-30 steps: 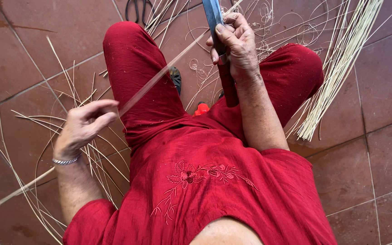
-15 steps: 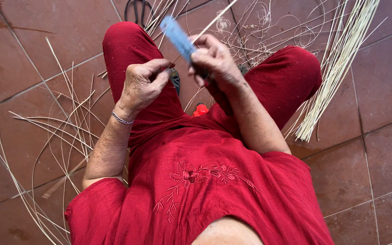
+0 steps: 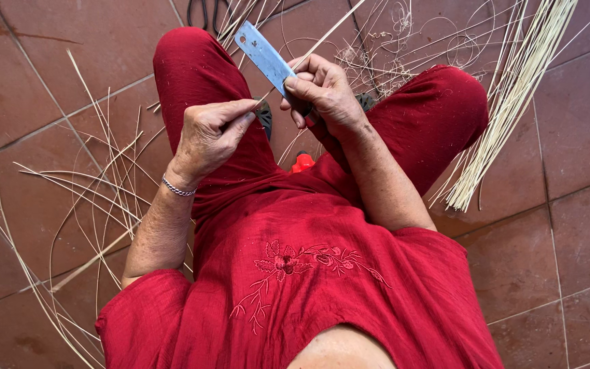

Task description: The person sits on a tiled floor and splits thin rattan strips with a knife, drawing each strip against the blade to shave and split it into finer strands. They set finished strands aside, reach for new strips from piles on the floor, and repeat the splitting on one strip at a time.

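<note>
Pinched between the thumb and forefinger of the left hand [image 3: 212,133], a thin pale strip [image 3: 322,41] is drawn taut toward the flat blue-grey blade [image 3: 264,58], which is gripped firmly by the closed fingers of the right hand [image 3: 322,92]. Strip and blade meet just above the lap, between the two red-trousered knees, and the blade is tilted up and away from the body. Whether the edge is biting into the strip or only resting against it cannot be told.

Judging by what lies around, the work is partly done: a bundle of straight pale splints [image 3: 513,102] is laid on the tiled floor [image 3: 582,225] at the right knee, while loose, curling strips [image 3: 97,184] are scattered on the left side, and fine curled shavings [image 3: 390,48] are seen beyond the knees. How many remain to be worked cannot be judged. A small red object [image 3: 302,162] is lodged in the lap, and a silver bracelet [image 3: 177,189] is worn on the left wrist.
</note>
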Motion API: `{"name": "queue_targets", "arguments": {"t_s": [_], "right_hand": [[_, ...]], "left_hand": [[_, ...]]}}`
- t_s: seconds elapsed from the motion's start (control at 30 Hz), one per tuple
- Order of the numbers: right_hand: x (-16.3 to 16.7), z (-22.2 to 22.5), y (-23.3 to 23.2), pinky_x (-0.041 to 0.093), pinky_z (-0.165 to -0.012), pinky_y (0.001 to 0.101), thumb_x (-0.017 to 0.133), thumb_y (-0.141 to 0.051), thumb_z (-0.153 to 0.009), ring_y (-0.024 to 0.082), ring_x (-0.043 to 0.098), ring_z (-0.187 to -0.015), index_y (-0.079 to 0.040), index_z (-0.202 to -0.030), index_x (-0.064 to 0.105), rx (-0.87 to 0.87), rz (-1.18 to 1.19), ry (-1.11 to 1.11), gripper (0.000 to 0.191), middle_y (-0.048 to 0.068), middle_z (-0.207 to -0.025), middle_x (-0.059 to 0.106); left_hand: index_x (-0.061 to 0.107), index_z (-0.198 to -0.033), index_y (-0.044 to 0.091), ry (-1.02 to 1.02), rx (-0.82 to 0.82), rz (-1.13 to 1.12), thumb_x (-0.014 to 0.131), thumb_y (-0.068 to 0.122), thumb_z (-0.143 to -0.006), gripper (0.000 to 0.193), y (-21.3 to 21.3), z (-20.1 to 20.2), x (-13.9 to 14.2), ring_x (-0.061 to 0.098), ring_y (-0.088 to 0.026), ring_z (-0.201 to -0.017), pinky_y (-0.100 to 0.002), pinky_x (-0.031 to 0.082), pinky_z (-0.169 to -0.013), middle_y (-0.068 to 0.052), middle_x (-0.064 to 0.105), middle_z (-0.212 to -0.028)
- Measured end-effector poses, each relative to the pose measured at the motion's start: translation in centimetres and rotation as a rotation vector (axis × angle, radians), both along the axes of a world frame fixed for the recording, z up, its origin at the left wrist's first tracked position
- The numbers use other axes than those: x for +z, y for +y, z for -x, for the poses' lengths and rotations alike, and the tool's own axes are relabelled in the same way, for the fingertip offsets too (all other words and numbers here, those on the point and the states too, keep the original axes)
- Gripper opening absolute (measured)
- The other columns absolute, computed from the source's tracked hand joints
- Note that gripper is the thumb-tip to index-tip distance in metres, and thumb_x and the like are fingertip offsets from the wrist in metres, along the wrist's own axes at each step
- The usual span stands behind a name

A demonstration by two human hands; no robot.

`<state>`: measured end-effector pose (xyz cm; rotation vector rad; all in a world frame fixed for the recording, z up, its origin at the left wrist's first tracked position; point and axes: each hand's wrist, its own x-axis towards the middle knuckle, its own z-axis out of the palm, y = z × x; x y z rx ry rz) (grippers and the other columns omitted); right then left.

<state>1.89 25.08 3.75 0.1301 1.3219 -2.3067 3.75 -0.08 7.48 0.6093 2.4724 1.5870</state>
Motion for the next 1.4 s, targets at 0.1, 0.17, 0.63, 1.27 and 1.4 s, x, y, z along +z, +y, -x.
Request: {"name": "queue_targets", "arguments": {"t_s": [0.1, 0.17, 0.63, 1.27, 1.4], "right_hand": [[-0.5, 0.3, 0.4, 0.054, -0.045, 0.0249, 0.065, -0.010, -0.103, 0.015, 0.067, -0.055, 0.005, -0.119, 0.057, -0.052, -0.051, 0.007, 0.023, 0.016, -0.082, 0.072], [-0.6, 0.4, 1.2, 0.054, -0.048, 0.0261, 0.066, -0.008, -0.105, 0.016, 0.068, -0.058, 0.007, -0.118, 0.057, -0.086, -0.019, 0.022, 0.021, 0.017, -0.084, 0.071], [0.6, -0.4, -0.5, 0.052, -0.047, 0.0243, 0.063, -0.009, -0.105, 0.014, 0.067, -0.062, 0.003, -0.125, 0.050, -0.016, 0.025, -0.012, 0.027, 0.015, -0.085, 0.070], [-0.6, 0.1, 2.2, 0.053, -0.048, 0.0264, 0.065, -0.006, -0.104, 0.017, 0.065, -0.056, 0.002, -0.116, 0.053, -0.156, 0.115, 0.007, 0.019, 0.019, -0.085, 0.070], [-0.3, 0.2, 3.1, 0.051, -0.047, 0.0252, 0.064, -0.006, -0.105, 0.016, 0.063, -0.055, 0.002, -0.117, 0.053, -0.211, 0.051, 0.042, 0.018, 0.019, -0.087, 0.071]], "left_hand": [[0.076, -0.118, 0.001, 0.030, -0.001, 0.017, 0.074, -0.001, -0.097, 0.021, -0.6, -0.4, 0.3, 0.078, -0.019, -0.097, -0.029, 0.062, -0.083, -0.015, 0.078, -0.110], [0.076, -0.118, 0.002, -0.001, 0.010, 0.019, 0.073, -0.001, -0.097, 0.021, -1.1, -0.7, 0.5, 0.078, -0.019, -0.097, -0.029, 0.062, -0.085, -0.014, 0.078, -0.109], [0.074, -0.118, 0.000, -0.124, 0.014, 0.033, 0.073, 0.005, -0.100, 0.018, 0.0, 0.2, 0.6, 0.072, -0.014, -0.080, -0.028, 0.058, -0.071, -0.012, 0.078, -0.094], [0.076, -0.109, 0.003, 0.306, -0.029, 0.229, 0.079, 0.003, -0.097, 0.013, -3.8, -1.9, 2.8, 0.063, -0.022, -0.067, -0.035, 0.050, -0.064, -0.010, 0.066, -0.076], [0.075, -0.109, 0.005, 0.314, -0.003, 0.291, 0.079, 0.004, -0.098, 0.011, -5.5, -3.0, 3.6, 0.063, -0.023, -0.070, -0.035, 0.050, -0.066, -0.009, 0.066, -0.078]]}}
